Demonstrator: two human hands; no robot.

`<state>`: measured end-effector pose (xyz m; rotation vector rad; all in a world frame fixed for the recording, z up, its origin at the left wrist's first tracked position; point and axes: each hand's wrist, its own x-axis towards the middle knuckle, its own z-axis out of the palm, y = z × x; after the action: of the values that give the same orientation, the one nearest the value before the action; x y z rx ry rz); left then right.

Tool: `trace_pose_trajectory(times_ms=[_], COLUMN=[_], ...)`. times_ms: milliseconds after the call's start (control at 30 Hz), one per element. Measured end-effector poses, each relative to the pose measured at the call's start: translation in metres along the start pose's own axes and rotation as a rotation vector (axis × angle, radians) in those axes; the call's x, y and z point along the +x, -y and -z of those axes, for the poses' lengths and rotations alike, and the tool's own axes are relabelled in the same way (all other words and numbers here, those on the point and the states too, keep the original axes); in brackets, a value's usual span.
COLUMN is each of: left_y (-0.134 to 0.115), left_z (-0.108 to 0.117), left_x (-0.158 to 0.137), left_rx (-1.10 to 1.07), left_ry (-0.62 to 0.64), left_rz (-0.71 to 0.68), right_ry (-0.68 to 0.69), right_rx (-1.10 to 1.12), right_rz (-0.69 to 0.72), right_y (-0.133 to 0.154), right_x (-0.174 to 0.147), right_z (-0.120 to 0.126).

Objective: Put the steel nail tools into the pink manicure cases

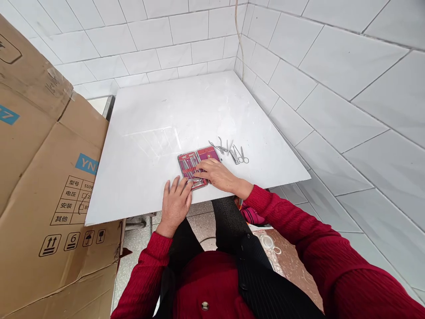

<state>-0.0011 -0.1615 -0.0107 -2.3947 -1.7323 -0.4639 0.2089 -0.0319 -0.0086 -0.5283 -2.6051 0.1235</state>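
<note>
A small manicure case [181, 160] lies opened out near the front edge of the white table, with a purple lining and red trim. Several slim metal tools [190, 162] stand in the slots of its left half. My right hand [216, 175] reaches over the case, fingers drawn together above the slots; what they pinch, if anything, is hidden. At the case's lower left corner rests my left hand [175, 200], its fingers spread and the tips touching the edge. Loose nail clippers [235, 156], small scissors [245, 158] and cuticle nippers [219, 145] lie just beyond the case.
The white tabletop [199, 106] meets a tiled wall [186, 35] behind, and another tiled wall runs along its right side. Large cardboard boxes [40, 177] crowd the left side. A cable [239, 40] hangs down the corner. Below the table at right is a brown surface [295, 261].
</note>
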Motion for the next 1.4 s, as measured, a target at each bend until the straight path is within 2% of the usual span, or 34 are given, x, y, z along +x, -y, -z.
trace_pose_trajectory(times_ms=[200, 633, 933, 1267, 1400], left_y=[0.000, 0.000, 0.000, 0.001, 0.003], left_z=[0.000, 0.001, 0.000, 0.003, 0.010], left_x=[0.001, 0.002, 0.002, 0.002, 0.005], left_rx=[0.010, -0.003, -0.016, -0.026, -0.066], left_ry=[-0.013, 0.000, 0.012, 0.006, -0.045], left_rz=[-0.011, -0.007, -0.001, 0.009, 0.017], right_ry=[0.036, 0.074, 0.026, -0.121, -0.088], right_rx=[-0.022, -0.011, -0.044, 0.079, 0.032], right_rz=[-0.027, -0.013, -0.024, -0.187, -0.180], right_y=[0.004, 0.006, 0.005, 0.013, 0.022], right_x=[0.001, 0.004, 0.005, -0.009, -0.005], right_z=[0.009, 0.009, 0.003, -0.004, -0.006])
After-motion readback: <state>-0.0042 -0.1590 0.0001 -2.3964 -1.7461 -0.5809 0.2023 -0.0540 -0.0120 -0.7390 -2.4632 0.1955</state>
